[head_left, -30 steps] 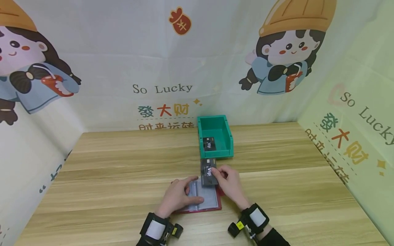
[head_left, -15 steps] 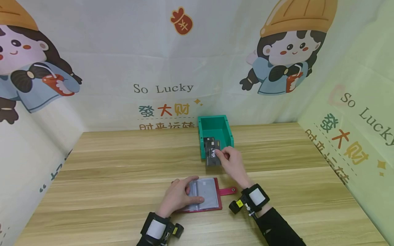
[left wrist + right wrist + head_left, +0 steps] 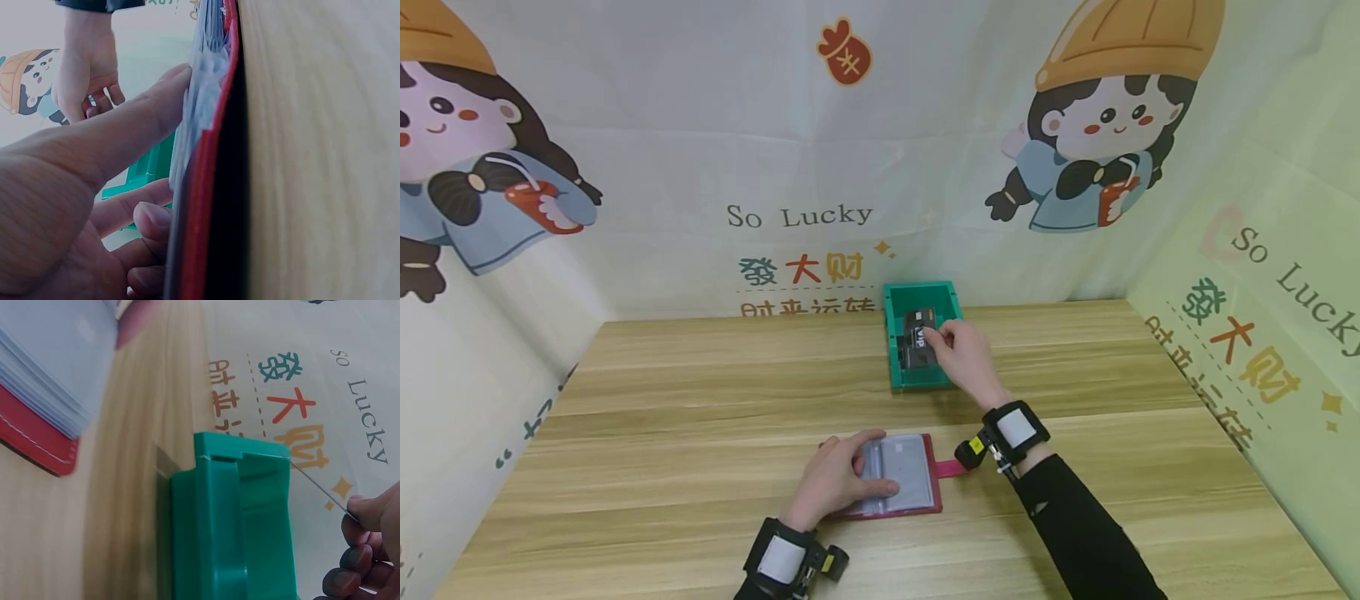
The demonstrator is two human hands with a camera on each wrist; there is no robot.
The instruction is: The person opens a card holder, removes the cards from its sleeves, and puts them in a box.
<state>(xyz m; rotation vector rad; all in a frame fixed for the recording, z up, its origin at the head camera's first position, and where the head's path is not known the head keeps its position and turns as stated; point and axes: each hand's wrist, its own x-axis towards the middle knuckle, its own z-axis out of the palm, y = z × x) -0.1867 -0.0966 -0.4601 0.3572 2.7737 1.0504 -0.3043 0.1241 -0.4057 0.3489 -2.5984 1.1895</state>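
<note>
Over the green bin (image 3: 925,381), my right hand (image 3: 967,358) pinches a black VIP card (image 3: 919,321) between thumb and fingers. The right wrist view shows this card edge-on as a thin line above the bin's rim. Another dark card (image 3: 902,354) inside the bin is mostly covered by the held one. My left hand (image 3: 831,475) rests on an opened red card holder (image 3: 908,473) with clear plastic sleeves. Its straight thumb (image 3: 140,122) presses the sleeves down, while the other fingers lie along the far side of the pages.
A pink snap strap (image 3: 950,469) sticks out from the card holder's right side, partly behind the right wrist camera. The bin stands near the table's back edge, close to the printed cloth backdrop (image 3: 805,167). Wooden tabletop (image 3: 700,400) surrounds both.
My right hand has carried the VIP card from above the holder's sleeves, away from me, to over the green bin. The strap came into view. My left hand stays put.
</note>
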